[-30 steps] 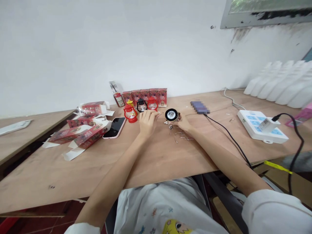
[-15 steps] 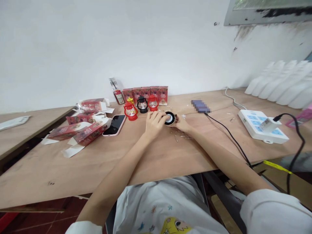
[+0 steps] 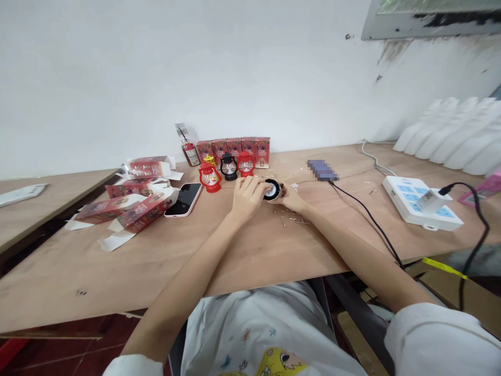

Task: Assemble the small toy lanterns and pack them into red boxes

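A small round black lantern part [image 3: 272, 189] with a pale centre sits between my two hands on the wooden table [image 3: 250, 250]. My left hand [image 3: 247, 196] has its fingers curled against the part's left side. Gripping it from the right is my right hand [image 3: 293, 199]. Small metal pins and screws [image 3: 290, 217] lie scattered just in front of my right hand. Three little toy lanterns, red [image 3: 210, 178], black [image 3: 228, 167] and red [image 3: 246, 164], stand behind my left hand.
A row of red boxes [image 3: 235, 149] lines the wall. Opened red boxes [image 3: 135, 206] and a phone [image 3: 183, 200] lie at the left. A white power strip [image 3: 420, 207] with a plugged charger and black cables [image 3: 368, 222] sits at the right, by white bottles [image 3: 450, 136].
My left hand moved right from the table onto the black round part, and both hands now close on it. The part went from lying face up to tilted between my hands.
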Available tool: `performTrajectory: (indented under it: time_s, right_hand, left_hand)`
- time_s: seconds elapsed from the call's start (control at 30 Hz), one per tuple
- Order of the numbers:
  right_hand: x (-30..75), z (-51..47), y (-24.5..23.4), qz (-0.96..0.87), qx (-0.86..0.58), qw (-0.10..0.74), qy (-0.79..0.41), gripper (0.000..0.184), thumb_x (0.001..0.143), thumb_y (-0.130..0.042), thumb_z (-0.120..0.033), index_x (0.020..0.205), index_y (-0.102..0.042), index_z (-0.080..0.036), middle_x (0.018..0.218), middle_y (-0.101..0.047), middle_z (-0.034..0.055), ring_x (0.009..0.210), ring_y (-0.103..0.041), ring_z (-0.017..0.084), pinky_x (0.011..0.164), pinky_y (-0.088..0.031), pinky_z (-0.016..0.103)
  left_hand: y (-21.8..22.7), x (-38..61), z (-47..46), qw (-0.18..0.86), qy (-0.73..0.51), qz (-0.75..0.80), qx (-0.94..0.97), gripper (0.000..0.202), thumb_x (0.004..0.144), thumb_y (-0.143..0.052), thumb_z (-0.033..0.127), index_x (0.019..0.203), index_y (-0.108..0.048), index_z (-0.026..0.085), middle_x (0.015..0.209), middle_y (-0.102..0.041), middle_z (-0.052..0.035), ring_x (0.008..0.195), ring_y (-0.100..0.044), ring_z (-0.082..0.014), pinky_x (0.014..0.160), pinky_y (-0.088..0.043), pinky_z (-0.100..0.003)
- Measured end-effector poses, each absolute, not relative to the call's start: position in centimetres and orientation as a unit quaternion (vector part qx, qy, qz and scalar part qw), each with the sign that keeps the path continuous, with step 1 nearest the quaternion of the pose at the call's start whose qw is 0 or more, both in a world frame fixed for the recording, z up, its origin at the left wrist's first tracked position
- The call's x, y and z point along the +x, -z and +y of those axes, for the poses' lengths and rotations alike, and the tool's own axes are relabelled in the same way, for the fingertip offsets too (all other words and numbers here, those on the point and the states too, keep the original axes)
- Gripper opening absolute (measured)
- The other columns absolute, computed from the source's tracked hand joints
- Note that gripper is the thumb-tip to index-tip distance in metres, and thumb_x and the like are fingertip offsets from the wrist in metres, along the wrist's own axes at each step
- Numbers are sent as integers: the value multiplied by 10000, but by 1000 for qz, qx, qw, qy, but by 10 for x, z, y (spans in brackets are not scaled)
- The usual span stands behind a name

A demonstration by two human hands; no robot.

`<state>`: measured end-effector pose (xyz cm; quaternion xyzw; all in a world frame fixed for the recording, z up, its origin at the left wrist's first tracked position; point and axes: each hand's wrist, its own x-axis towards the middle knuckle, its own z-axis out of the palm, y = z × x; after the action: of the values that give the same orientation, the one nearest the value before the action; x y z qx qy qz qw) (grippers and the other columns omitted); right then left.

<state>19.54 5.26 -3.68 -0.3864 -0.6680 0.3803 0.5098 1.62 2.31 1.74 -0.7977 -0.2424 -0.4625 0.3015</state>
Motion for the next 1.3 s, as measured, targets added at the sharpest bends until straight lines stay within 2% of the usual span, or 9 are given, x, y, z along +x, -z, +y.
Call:
performTrajectory:
  time_s: [0.27,0.7,1.03,1.17,1.3]
  right_hand:
    - [197,54,38,-675,-375,510,-380,557,530,-807,-289,1041,-609,-186,959,-644,21,887,-587,183,858,-471,364]
    - [195,52,35,-684,-376,509,-362,554,527,-808,-309,1028,-614,-179,952,-640,28,924,-581,199,893,-452,382]
    - [195,51,34,-670,-398,503,-373,535,512,-812,-304,995,-617,-184,963,-642,29,926,-585,203,897,-453,398]
    - [194,49,33,-667,-400,502,-379,502,498,-820,-301,944,-620,-187,929,-641,18,921,-583,200,897,-457,396]
    - [194,47,31,-671,-396,500,-378,516,493,-817,-317,946,-609,-184,907,-632,15,901,-572,191,884,-451,379]
  left_hand:
    - [-19,13,26,302,468,-216,-802,158,908,-538,289,856,-649,189,821,-694,-26,782,-570,-151,730,-319,-305]
    - [-18,15,25,296,459,-239,-803,152,921,-481,191,843,-612,179,823,-677,-31,745,-537,-158,723,-316,-307]
    - [-18,13,25,319,455,-248,-794,194,924,-463,189,832,-633,191,843,-683,-35,760,-533,-163,732,-312,-318]
    - [-19,13,24,291,447,-250,-808,189,923,-470,209,833,-636,198,852,-684,-37,778,-536,-173,734,-309,-328]
    - [-21,12,23,213,432,-258,-837,189,924,-475,242,838,-635,191,859,-673,-46,784,-528,-171,742,-316,-335]
